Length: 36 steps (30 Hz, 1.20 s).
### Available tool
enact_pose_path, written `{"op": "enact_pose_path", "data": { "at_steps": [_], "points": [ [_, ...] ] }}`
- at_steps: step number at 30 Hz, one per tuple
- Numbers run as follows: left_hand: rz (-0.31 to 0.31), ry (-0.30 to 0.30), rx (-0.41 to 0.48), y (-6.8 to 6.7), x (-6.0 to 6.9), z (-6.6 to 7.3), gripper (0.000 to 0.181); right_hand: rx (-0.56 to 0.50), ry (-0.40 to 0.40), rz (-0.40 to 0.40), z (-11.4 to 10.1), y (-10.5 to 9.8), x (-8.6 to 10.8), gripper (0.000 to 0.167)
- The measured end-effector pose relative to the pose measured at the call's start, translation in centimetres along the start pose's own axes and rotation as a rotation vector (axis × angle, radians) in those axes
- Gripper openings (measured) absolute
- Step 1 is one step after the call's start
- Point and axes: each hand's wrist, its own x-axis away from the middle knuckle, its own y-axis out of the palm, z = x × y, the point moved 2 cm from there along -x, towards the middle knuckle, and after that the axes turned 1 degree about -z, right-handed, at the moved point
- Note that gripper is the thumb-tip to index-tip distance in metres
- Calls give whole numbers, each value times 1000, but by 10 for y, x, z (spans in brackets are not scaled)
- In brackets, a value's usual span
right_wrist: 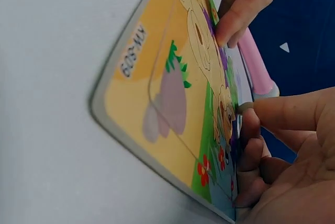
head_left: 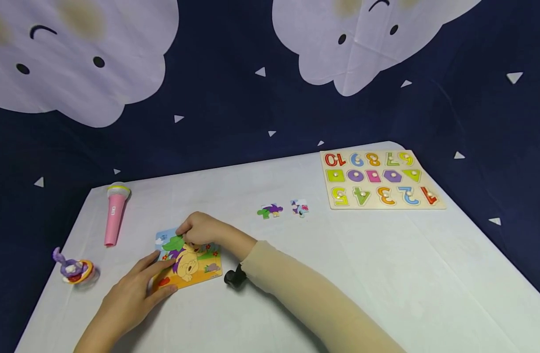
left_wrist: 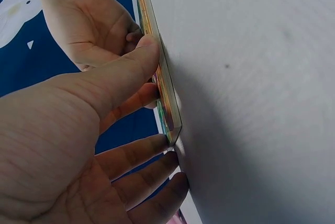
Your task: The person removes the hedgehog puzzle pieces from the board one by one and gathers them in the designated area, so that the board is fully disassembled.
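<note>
A jigsaw puzzle (head_left: 195, 279) of a cartoon animal with purple hair lies on the table in front of me. My left hand (head_left: 131, 291) steadies its near left corner. The left thumb (left_wrist: 141, 56) rests on the near edge, and the index finger reaches over the picture. At the far side, my right hand (head_left: 204, 229) bends over the puzzle with its lower fingers curled. Its fingertips pinch a small puzzle piece (right_wrist: 244, 107), of which only a greyish edge shows; the fingers hide the rest. Two loose pieces, one green and purple (head_left: 270, 211), one bluish (head_left: 300, 208), lie farther right.
A pink toy microphone (head_left: 115, 215) lies at the left, and a small purple toy (head_left: 73, 268) stands nearer the left edge. A wooden number board (head_left: 382, 180) occupies the far right. Beside my right sleeve sits a small black object (head_left: 234, 277), partly covered.
</note>
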Motion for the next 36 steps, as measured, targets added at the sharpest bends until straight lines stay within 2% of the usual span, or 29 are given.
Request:
{"op": "enact_pose_path", "data": {
  "at_steps": [2, 12, 20, 22, 24, 27, 31, 33, 36],
  "points": [
    [4, 2, -1, 0, 0, 0, 68, -35, 12, 5, -1, 0, 0, 36],
    [17, 20, 8, 0, 1, -2, 65, -50, 66, 62, -4, 1, -2, 30],
    [4, 10, 0, -1, 0, -3, 66, -116, 25, 59, -2, -1, -2, 27],
    [0, 9, 0, 0, 0, -3, 67, -96, 12, 64, -1, -2, -2, 26],
    [2, 11, -1, 0, 0, -2, 67, -21, 3, 68, -1, -1, -3, 29],
    [0, 9, -3, 0, 0, -2, 67, 188, -31, 80, -2, 0, -3, 36],
    [-8, 4, -3, 0, 0, -3, 68, 447, -78, 90, -6, 4, -4, 39],
    [-13, 1, -5, 0, 0, -2, 69, 519, -91, 99, -7, 5, -4, 39],
    [-15, 0, -6, 0, 0, -1, 69, 572, -103, 109, -9, 5, -3, 39]
  ]
}}
